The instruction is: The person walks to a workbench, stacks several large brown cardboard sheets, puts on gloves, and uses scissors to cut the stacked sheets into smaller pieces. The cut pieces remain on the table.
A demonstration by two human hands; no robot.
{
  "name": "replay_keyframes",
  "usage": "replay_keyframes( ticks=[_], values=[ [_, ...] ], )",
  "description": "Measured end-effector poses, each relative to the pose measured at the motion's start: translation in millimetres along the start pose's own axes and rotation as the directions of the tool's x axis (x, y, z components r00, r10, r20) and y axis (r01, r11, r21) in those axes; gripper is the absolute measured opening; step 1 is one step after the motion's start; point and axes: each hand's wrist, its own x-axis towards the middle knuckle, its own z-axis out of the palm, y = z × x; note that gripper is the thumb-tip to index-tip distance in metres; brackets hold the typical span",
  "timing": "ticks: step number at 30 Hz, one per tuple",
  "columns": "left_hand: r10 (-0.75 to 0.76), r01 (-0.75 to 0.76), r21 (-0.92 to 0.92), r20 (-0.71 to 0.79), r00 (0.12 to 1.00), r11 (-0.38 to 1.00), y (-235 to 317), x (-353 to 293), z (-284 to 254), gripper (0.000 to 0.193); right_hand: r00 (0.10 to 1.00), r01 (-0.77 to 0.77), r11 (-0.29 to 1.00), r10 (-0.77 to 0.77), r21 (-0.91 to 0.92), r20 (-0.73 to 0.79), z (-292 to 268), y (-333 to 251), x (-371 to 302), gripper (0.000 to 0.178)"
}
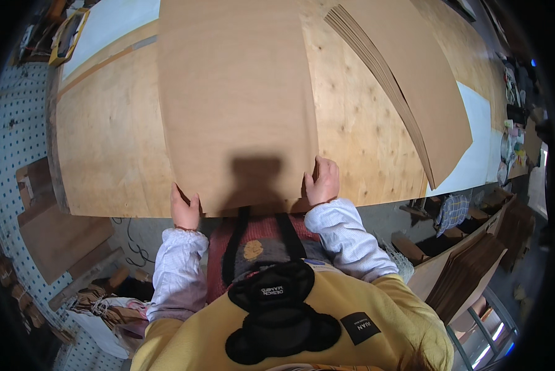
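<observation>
A long brown kraft paper sheet (237,93) lies flat on the plywood table, running from the near edge away to the far side. At its near left corner is my left hand (186,209), thumb on top and fingers along the side edge, closed on the sheet. My right hand (322,181) grips the right edge near the other corner, thumb over the paper and fingers along the outside. The undersides of both hands are hidden. A dark shadow falls across the sheet's near end.
Right of the sheet, a fanned stack of brown sheets (407,86) rests on the plywood table (113,136). White boards (475,142) lie at the right and far left. Brown boards (466,272) stand low at right; flat cardboard (61,235) lies at left. A checked cloth (452,213) hangs beyond the near edge.
</observation>
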Motion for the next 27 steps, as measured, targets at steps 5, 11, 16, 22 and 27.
replay_keyframes(
  ticks=[5,11,16,22,27],
  values=[
    [0.009,-0.009,0.017,0.023,1.0,1.0,0.4,1.2,-0.2,0.072,0.987,0.014,1.0,-0.018,0.026,0.161,2.6,-3.4,-0.7,0.045],
    [0.011,-0.013,0.05,0.038,0.999,0.999,-1.2,1.3,0.5,0.074,0.997,-0.056,0.997,0.059,0.062,-0.052,5.8,0.7,2.4,0.043],
    [0.016,-0.019,0.076,0.04,0.999,0.997,-2.8,2.8,1.6,0.074,1.0,-0.009,0.999,0.008,-0.032,-0.029,3.7,3.4,5.0,0.042],
    [0.02,-0.023,0.075,0.04,0.999,0.997,-4.4,2.4,2.8,0.075,0.995,0.073,0.994,-0.078,-0.078,-0.064,-0.9,-0.6,4.9,0.037],
    [0.031,-0.034,0.089,0.033,0.999,0.995,-2.3,2.6,4.1,0.074,0.992,0.104,0.994,-0.106,-0.033,-0.062,0.1,0.1,5.8,0.027]
  ],
)
